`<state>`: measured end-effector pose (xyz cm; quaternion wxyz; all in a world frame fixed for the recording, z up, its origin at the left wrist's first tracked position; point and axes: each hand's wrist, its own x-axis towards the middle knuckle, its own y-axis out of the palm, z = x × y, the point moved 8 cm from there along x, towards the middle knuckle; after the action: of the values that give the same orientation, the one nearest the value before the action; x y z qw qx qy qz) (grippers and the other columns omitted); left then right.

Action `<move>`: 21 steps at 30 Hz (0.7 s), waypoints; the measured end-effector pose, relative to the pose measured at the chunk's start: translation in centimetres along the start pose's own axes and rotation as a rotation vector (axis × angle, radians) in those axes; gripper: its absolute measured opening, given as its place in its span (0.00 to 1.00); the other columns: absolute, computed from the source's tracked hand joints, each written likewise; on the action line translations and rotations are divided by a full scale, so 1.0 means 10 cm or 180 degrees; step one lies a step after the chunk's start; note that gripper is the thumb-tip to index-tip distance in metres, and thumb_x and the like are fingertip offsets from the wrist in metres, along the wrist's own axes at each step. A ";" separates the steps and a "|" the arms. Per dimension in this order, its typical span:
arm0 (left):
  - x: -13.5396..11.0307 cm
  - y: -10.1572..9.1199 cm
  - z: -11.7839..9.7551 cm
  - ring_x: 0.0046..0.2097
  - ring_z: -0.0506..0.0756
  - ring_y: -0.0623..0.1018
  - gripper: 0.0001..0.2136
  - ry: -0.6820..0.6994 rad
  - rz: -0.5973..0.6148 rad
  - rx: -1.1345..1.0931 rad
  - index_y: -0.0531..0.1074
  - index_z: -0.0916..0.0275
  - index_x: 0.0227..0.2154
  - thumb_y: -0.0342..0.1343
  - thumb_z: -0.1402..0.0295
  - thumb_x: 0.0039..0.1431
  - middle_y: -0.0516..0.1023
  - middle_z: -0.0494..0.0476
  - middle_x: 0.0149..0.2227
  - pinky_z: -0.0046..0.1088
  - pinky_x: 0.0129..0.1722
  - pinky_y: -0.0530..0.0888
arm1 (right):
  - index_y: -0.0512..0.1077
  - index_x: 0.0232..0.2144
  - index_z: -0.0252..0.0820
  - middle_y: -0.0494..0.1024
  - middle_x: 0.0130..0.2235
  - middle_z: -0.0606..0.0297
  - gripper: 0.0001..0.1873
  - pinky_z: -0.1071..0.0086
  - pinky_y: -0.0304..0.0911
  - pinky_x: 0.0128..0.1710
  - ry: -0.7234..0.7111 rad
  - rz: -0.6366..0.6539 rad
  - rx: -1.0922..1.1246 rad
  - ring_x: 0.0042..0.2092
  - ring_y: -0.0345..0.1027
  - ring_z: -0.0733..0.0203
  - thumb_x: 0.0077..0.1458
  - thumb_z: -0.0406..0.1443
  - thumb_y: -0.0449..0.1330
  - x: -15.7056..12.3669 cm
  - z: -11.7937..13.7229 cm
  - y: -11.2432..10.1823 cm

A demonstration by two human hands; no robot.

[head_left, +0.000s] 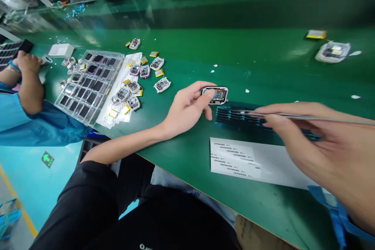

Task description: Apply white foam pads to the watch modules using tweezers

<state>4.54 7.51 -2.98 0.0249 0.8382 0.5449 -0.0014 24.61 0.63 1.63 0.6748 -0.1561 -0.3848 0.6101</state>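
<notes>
My left hand (186, 107) grips a smartwatch case (220, 96) between thumb and fingers, its open side up so the circuit board shows. Thin metal tweezers (295, 116) are pinched in my right hand (325, 140). Their tips lie over a dark strip of black pieces on clear teal film (227, 116), just right of and below the case. Part of that film is hidden under my right hand. Nearer me lies a white backing sheet with printed lettering (234, 159), its right end covered by my right forearm.
Several open watch cases (162, 84) with yellow batteries (154, 54) lie left on printed paper and the green bench. Beyond them is a clear compartment tray (84, 90) of dark screens. A co-worker's arm (31, 82) rests far left. Another case (333, 52) sits at far right.
</notes>
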 end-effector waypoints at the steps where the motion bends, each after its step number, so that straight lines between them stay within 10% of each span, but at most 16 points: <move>1: 0.01 0.00 0.00 0.25 0.45 0.76 0.09 0.0024 0.0026 0.0129 0.72 0.64 0.46 0.54 0.63 0.72 0.82 0.53 0.34 0.23 0.31 0.74 | 0.82 0.37 0.60 0.86 0.42 0.71 0.10 0.58 0.76 0.44 -0.0098 0.0060 0.0049 0.41 0.81 0.53 0.65 0.49 0.61 0.03 0.07 0.06; 11: 0.07 0.00 -0.10 0.31 0.48 0.76 0.10 0.0193 0.0324 0.0521 0.69 0.62 0.43 0.51 0.60 0.72 0.80 0.53 0.32 0.25 0.34 0.73 | 0.83 0.32 0.51 0.87 0.41 0.66 0.18 0.60 0.78 0.41 0.0110 0.0106 0.0106 0.41 0.82 0.52 0.65 0.51 0.59 0.10 -0.08 0.20; 21: -0.21 0.44 -0.18 0.52 0.57 0.81 0.15 0.1395 0.1531 0.3912 0.73 0.64 0.51 0.41 0.66 0.78 0.85 0.60 0.46 0.36 0.48 0.67 | 0.83 0.31 0.52 0.87 0.40 0.66 0.18 0.61 0.77 0.40 0.0077 0.0087 0.0093 0.41 0.83 0.53 0.65 0.51 0.59 0.12 -0.09 0.21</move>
<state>7.68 3.90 -0.95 -0.5652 0.7787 0.2369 -0.1348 23.76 2.42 0.05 0.6733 -0.1588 -0.3654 0.6228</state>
